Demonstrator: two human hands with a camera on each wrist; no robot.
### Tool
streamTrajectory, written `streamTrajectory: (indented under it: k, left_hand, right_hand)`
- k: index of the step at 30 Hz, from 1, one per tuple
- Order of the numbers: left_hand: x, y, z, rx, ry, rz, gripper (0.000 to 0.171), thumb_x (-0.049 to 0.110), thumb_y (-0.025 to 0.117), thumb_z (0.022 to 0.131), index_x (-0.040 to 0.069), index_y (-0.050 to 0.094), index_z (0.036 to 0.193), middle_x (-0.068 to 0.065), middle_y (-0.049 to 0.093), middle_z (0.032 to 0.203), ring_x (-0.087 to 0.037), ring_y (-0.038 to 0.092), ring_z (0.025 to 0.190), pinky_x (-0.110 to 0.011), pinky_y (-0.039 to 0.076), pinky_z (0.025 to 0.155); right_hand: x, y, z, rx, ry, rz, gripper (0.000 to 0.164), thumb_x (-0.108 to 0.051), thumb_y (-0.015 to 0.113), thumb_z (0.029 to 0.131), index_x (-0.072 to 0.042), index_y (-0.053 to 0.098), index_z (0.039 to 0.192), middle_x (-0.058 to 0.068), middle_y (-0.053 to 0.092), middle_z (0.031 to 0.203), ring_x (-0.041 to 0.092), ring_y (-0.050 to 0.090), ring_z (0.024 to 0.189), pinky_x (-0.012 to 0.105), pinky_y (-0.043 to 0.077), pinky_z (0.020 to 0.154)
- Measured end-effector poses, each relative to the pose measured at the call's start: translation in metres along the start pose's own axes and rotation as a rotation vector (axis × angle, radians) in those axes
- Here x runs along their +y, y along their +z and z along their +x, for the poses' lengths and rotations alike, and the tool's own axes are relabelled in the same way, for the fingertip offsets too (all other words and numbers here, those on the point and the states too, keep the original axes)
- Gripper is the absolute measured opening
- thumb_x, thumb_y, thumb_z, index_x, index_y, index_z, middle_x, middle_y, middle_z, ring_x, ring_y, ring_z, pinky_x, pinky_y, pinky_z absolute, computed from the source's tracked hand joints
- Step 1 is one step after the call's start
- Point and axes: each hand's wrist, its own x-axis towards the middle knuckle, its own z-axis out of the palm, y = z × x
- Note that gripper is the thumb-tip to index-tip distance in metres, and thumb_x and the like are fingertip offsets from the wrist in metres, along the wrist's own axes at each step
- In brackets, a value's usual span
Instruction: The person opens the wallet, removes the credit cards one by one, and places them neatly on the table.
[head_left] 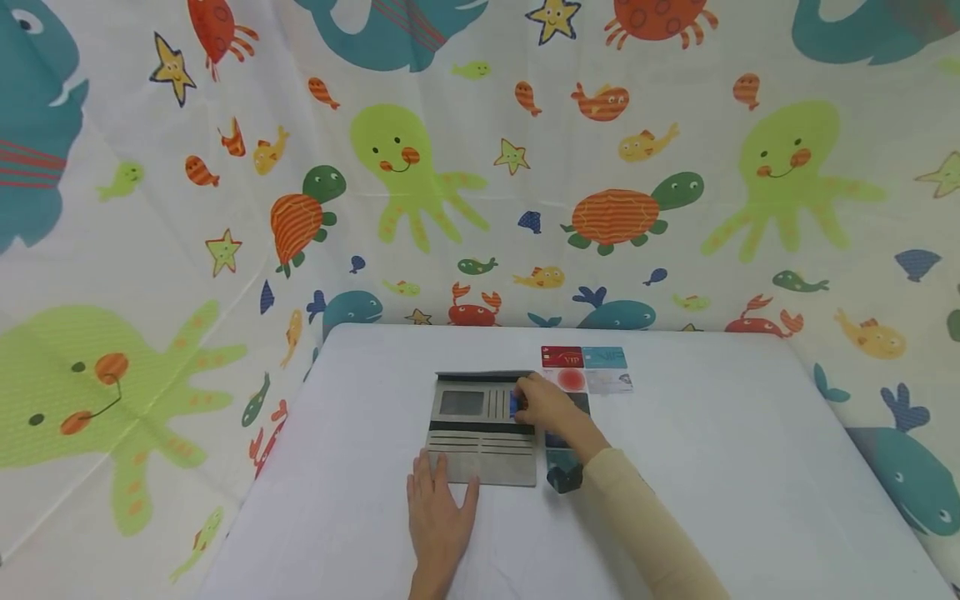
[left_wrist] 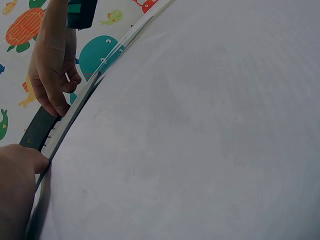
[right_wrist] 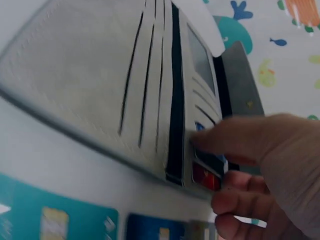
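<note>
A grey bifold wallet point(head_left: 491, 469) lies unfolded on the white table, with slotted panels and a clear window. My right hand point(head_left: 546, 404) reaches over its upper right part and pinches a blue card point(head_left: 513, 404) at the card slots. In the right wrist view the thumb presses on the blue card point(right_wrist: 200, 127), and a red patch point(right_wrist: 206, 176) shows beside it. My left hand point(head_left: 441, 510) lies with straight, spread fingers at the wallet's lower left edge. The left wrist view sees the wallet edge-on, its flap point(left_wrist: 37, 131) raised behind.
Right of the wallet's top lie a red VIP card point(head_left: 562, 357), a teal VIP card point(head_left: 605, 357), a white card with a red circle point(head_left: 570, 381) and a pale card point(head_left: 610, 382). More cards point(head_left: 562, 458) sit under my right forearm. A sea-animal curtain point(head_left: 450, 267) hangs behind.
</note>
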Motion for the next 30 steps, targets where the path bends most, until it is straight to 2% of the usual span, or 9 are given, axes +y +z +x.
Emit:
streamTrajectory:
  k: [5,10,14,20,26,30]
  left_hand:
    - [-0.001,0.000,0.000,0.016,0.004,-0.007,0.075,0.048,0.071,0.088,0.002,0.051,0.144,-0.021,0.033,0.161,-0.038,0.029,0.151,-0.053,0.022,0.124]
    - [-0.001,0.000,-0.001,-0.003,0.005,-0.011,0.075,0.049,0.068,0.089,0.003,0.050,0.144,-0.020,0.032,0.162,-0.038,0.029,0.151,-0.053,0.022,0.124]
    - [-0.001,-0.001,-0.001,-0.015,-0.002,-0.003,0.075,0.051,0.067,0.090,0.003,0.049,0.145,-0.020,0.031,0.162,-0.037,0.028,0.152,-0.053,0.021,0.125]
    - [-0.003,-0.001,-0.001,0.034,0.022,0.008,0.074,0.049,0.071,0.088,0.002,0.052,0.142,-0.022,0.036,0.159,-0.039,0.032,0.149,-0.055,0.025,0.123]
    - [-0.001,-0.002,-0.003,0.026,0.015,0.001,0.074,0.048,0.071,0.088,0.001,0.053,0.142,-0.022,0.035,0.159,-0.039,0.031,0.150,-0.054,0.024,0.123]
    - [-0.001,-0.003,-0.003,0.026,0.011,0.003,0.074,0.048,0.070,0.088,0.001,0.052,0.143,-0.022,0.035,0.160,-0.039,0.030,0.150,-0.054,0.023,0.124]
  right_hand:
    - [0.002,-0.010,0.010,-0.102,0.004,-0.006,0.048,-0.031,0.083,0.081,-0.015,0.060,0.120,0.005,0.055,0.113,0.018,0.058,0.094,0.041,0.057,0.096]
    - [-0.001,-0.016,0.013,-0.147,0.025,0.012,0.052,-0.030,0.085,0.078,-0.016,0.056,0.119,0.005,0.052,0.116,0.021,0.058,0.099,0.045,0.055,0.099]
    - [-0.005,-0.015,0.011,-0.124,0.028,0.029,0.054,-0.028,0.086,0.077,-0.016,0.055,0.119,0.006,0.051,0.116,0.022,0.058,0.101,0.045,0.055,0.099]
    - [-0.010,-0.015,0.010,-0.101,0.060,0.059,0.053,-0.026,0.083,0.081,-0.012,0.057,0.125,0.008,0.053,0.122,0.023,0.059,0.106,0.046,0.054,0.102]
    - [-0.009,-0.014,0.010,-0.074,0.121,0.129,0.053,-0.026,0.085,0.080,-0.011,0.058,0.123,0.007,0.058,0.116,0.020,0.059,0.101,0.044,0.055,0.101]
    - [-0.006,-0.010,0.012,-0.036,0.113,0.167,0.050,-0.022,0.086,0.079,-0.011,0.057,0.119,0.006,0.060,0.111,0.020,0.060,0.097,0.041,0.057,0.096]
